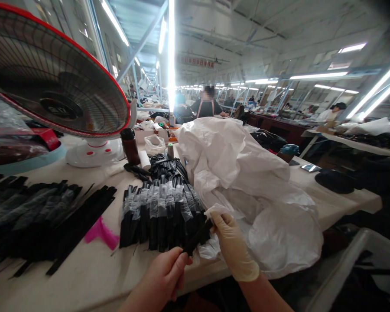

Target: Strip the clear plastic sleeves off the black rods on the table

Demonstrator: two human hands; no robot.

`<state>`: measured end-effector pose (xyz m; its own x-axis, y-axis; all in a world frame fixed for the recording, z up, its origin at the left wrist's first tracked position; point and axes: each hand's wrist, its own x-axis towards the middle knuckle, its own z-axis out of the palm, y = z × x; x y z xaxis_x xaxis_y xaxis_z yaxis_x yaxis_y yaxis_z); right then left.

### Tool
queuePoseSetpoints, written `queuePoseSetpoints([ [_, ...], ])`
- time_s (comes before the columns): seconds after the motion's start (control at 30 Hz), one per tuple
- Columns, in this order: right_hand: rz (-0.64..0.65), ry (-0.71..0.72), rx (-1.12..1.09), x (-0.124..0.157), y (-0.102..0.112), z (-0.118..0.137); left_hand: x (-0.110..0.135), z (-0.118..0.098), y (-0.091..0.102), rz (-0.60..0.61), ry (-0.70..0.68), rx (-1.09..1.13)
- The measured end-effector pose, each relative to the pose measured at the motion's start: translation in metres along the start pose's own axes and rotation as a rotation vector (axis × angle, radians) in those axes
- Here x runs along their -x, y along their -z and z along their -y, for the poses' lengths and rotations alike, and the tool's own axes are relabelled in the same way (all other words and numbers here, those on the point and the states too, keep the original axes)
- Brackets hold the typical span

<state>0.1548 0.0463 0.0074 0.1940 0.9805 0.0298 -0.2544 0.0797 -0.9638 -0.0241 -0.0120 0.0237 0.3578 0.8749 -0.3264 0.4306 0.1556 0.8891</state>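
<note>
Factory worktop (338,203) stretches ahead under long strip lights, with one fan (52,73) well beyond and left of the hands. The bare left hand (160,277) and gloved right hand (234,247) close together on one black strip (198,236). Just ahead lie one white sheet (247,182) and a banded stack (159,216) of uncountable strips.
</note>
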Motion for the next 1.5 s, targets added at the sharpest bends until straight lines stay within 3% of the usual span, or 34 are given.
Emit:
queuePoseSetpoints([
  [0.2,0.151,0.06,-0.012,-0.004,0.002,0.006,0.011,-0.001,0.007,0.051,0.036,0.019],
  [0.4,0.139,-0.002,-0.064,-0.006,0.004,0.001,0.019,-0.005,0.009,0.135,0.082,0.146],
  [0.53,0.151,-0.049,0.001,0.0,0.004,0.007,0.018,-0.004,0.012,0.121,0.09,0.214],
  [0.8,0.397,-0.202,0.219,0.019,-0.011,0.016,0.013,0.002,0.018,0.0,0.024,0.063],
  [0.93,0.567,-0.258,0.264,0.022,-0.009,0.01,0.022,0.004,0.027,0.109,0.074,0.032],
  [1.1,0.762,-0.444,0.321,0.028,-0.012,0.009,0.026,0.004,0.033,0.184,0.082,0.007],
  [1.17,0.776,-0.454,0.315,0.028,-0.012,0.01,0.027,0.008,0.034,0.19,0.093,0.03],
  [1.3,0.608,-0.36,0.286,0.027,-0.014,0.008,0.028,0.017,0.033,0.07,0.048,0.02],
  [1.4,0.741,-0.372,0.225,0.035,-0.027,0.005,0.026,0.018,0.031,-0.101,-0.051,0.045],
  [1.47,0.835,-0.372,0.194,0.04,-0.034,0.006,0.026,0.018,0.032,-0.162,-0.083,0.053],
  [1.5,0.822,-0.354,0.19,0.04,-0.036,0.008,0.026,0.019,0.034,-0.177,-0.078,0.04],
])
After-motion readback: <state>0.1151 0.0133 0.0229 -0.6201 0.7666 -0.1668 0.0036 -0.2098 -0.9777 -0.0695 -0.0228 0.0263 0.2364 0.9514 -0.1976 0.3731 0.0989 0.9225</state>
